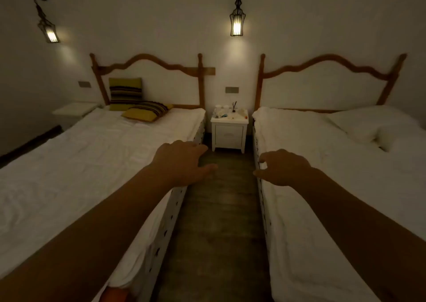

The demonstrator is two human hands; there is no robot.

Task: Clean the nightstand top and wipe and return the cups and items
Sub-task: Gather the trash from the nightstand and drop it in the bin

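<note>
White nightstand (229, 132) waits, cluttered and uncleaned, as both hands, left (182, 161) and right (284, 167), reach forward, each grip loose and empty; clearing cups (222, 108) likely follows.

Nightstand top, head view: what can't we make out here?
- Items on the nightstand: far off and dim, so the cups and small bits are too small to identify or count.
- Reed diffuser: only thin sticks show.
- No cleaning cloth visible; left hand and right hand are empty.
- Nightstand's sides: hidden by the beds.
</note>
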